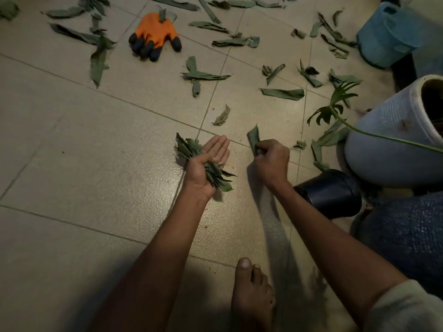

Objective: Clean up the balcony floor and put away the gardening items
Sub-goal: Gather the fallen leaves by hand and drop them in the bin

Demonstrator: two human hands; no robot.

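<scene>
Leaf-gathering is being done: a bundle of leaves (203, 161) is being cradled by the left hand (206, 164), fingers straight; 1 floor leaf (254, 138) is being pinched by the right hand (272, 161). Next, presumably, transfer to the bundle.

Beige tiled floor (96, 140), diagonal grout lines; dim light, shadow at bottom.

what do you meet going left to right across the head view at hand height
bunch of leaves → left hand → leaf piece → right hand → black pot → white planter
</scene>
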